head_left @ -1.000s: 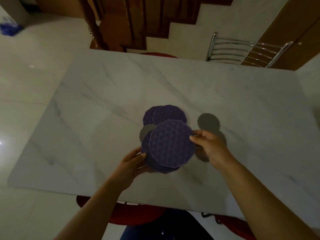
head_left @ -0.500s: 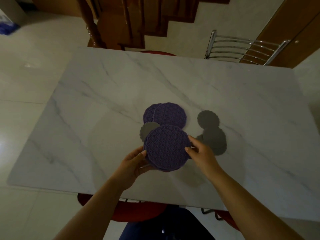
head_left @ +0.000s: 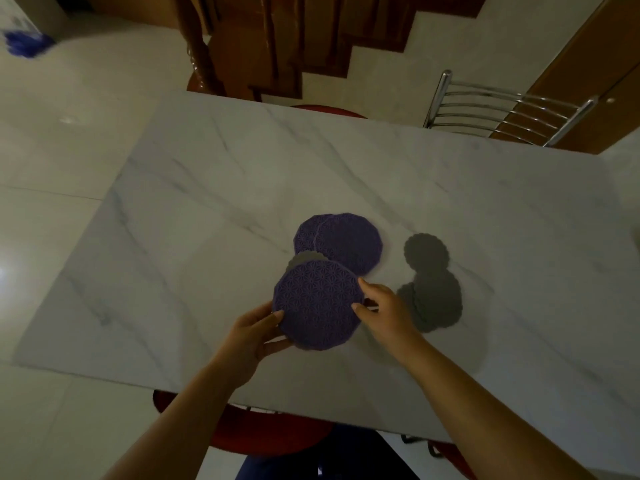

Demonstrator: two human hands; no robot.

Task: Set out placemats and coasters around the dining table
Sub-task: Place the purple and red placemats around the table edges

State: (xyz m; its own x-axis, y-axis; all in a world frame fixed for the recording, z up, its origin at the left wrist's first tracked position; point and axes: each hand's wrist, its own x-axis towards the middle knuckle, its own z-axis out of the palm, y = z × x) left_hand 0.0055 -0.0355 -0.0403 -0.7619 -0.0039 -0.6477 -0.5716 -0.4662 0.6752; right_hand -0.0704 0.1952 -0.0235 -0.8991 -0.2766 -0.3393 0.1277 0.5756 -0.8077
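Hands hold one round purple placemat [head_left: 317, 304] over the marble table [head_left: 214, 209] — the left hand [head_left: 251, 336] pinches its near-left edge, and the right hand [head_left: 382, 306] grips its right edge. Just past the grip lie two more purple placemats [head_left: 349, 242], overlapping. Grey coasters [head_left: 433, 299] sit to the right of the right hand — one small grey coaster [head_left: 300, 260] peeks out behind the held mat.

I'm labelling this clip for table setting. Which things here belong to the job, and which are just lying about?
Job:
- purple mat in both hands
- two purple mats on the table
- grey coasters
- marble table

Just there:
- metal chair
- wooden staircase
- blue thing on the floor
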